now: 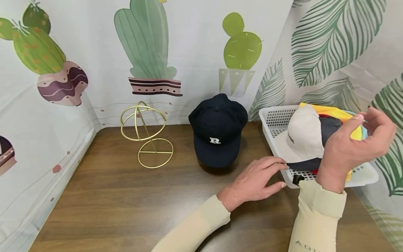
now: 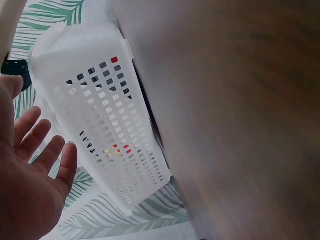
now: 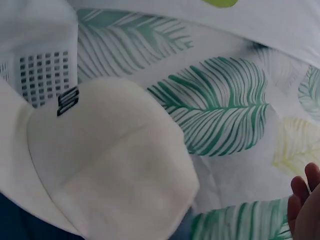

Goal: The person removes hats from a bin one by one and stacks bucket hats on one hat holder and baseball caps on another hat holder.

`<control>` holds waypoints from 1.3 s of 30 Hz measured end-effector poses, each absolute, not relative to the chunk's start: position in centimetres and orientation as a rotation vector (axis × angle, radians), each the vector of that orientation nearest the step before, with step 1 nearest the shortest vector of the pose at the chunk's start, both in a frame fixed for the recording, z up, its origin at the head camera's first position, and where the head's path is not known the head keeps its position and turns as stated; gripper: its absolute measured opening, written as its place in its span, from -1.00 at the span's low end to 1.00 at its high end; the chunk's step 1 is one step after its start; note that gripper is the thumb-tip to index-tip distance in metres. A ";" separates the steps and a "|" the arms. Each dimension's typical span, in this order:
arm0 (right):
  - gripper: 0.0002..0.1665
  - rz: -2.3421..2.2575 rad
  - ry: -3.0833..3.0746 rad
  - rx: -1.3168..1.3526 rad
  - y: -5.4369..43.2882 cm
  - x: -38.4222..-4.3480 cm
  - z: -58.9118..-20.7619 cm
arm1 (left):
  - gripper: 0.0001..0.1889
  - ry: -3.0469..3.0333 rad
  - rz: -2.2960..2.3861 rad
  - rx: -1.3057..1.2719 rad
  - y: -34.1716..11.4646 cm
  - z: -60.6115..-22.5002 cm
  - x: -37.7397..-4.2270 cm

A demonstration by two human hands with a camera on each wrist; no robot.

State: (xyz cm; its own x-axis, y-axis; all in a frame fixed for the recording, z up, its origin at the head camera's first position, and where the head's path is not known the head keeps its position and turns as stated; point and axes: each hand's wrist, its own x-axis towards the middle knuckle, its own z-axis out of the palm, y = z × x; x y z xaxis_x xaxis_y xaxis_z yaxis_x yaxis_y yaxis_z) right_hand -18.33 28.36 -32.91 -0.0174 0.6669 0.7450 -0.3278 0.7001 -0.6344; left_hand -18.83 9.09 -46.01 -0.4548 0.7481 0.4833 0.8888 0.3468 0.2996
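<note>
A white plastic basket (image 1: pixel 267 120) at the right holds several caps. On top lies a cream cap (image 1: pixel 303 131), its brim toward the left, over a dark cap (image 1: pixel 303 165) and yellow (image 1: pixel 333 111) and red pieces. My left hand (image 1: pixel 256 180) reaches to the basket's near left edge, fingers extended and fingertips right at the rim; the left wrist view shows its loosely spread fingers (image 2: pixel 47 145) beside the basket wall. Above the basket's right side, my right hand (image 1: pixel 359 143) hangs with loosely bent fingers and nothing in them. The cream cap (image 3: pixel 110 155) fills much of the right wrist view.
A navy cap (image 1: pixel 217 122) with a white R sits upright at the back centre; its support is hidden. To its left stands a gold wire cap stand (image 1: pixel 155 153) with nothing on it. Cloths printed with cacti and leaves hang behind the wooden table (image 1: pixel 126 203).
</note>
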 end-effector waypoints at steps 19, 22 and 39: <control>-0.70 0.790 -1.711 -0.405 31.6 -19.8 -35.1 | -0.71 -2.345 -0.690 -1.395 10.5 -45.9 -18.3; -0.59 0.884 -1.860 -0.516 31.9 -19.8 -35.5 | -0.73 -2.377 -0.657 -1.338 10.8 -45.8 -18.0; -0.19 0.972 -2.450 -0.567 32.5 -20.6 -35.8 | -0.73 -2.440 -0.650 -1.289 11.4 -45.6 -17.7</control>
